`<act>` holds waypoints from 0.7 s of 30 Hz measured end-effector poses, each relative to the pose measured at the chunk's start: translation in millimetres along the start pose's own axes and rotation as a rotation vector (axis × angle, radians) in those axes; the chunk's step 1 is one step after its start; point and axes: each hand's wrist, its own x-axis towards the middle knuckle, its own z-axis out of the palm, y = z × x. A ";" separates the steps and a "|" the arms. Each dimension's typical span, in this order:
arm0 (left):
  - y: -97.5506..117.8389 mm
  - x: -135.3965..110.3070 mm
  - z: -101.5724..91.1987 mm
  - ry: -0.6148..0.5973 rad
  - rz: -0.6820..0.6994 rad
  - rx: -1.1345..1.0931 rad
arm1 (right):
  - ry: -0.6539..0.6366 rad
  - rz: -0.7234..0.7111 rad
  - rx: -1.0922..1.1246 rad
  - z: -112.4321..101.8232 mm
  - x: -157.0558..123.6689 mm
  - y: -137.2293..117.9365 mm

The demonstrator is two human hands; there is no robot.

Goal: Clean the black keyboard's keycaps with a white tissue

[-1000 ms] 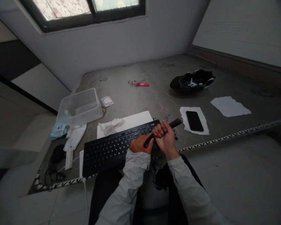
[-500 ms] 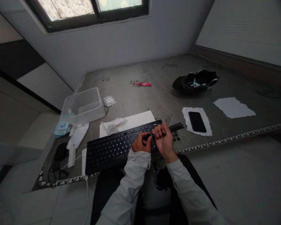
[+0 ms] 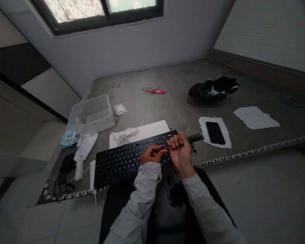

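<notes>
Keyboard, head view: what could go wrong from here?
1. The keyboard lies close to the front edge of the surface; a push from the left hand could slide it off.
2. The black bar gripped in the right hand points toward the phone; a slip might hit it.

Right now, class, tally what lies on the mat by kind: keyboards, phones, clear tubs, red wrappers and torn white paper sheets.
Keyboard: 1
Phone: 1
Clear tub: 1
Red wrapper: 1
Torn white paper sheets: 2
Total: 6
</notes>
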 end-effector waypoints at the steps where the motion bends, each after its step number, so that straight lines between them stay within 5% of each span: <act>1: -0.8 0.6 -0.2 -0.005 0.004 -0.027 | 0.004 0.001 0.007 0.3 0.1 -1.4; 6: -2.2 3.8 -0.2 0.022 0.000 -0.108 | -0.020 0.043 -0.080 -4.1 3.9 -11.3; 10: 0.7 2.8 0.5 -0.023 0.009 -0.243 | -0.115 0.218 -0.534 -16.0 8.8 -17.2; 14: 3.4 -0.3 0.2 -0.081 0.003 -0.255 | -0.208 0.069 -0.951 -22.5 10.0 -18.1; 21: 5.3 -4.2 -1.2 -0.154 0.071 -0.133 | -0.305 0.022 -1.047 -27.3 10.1 -13.4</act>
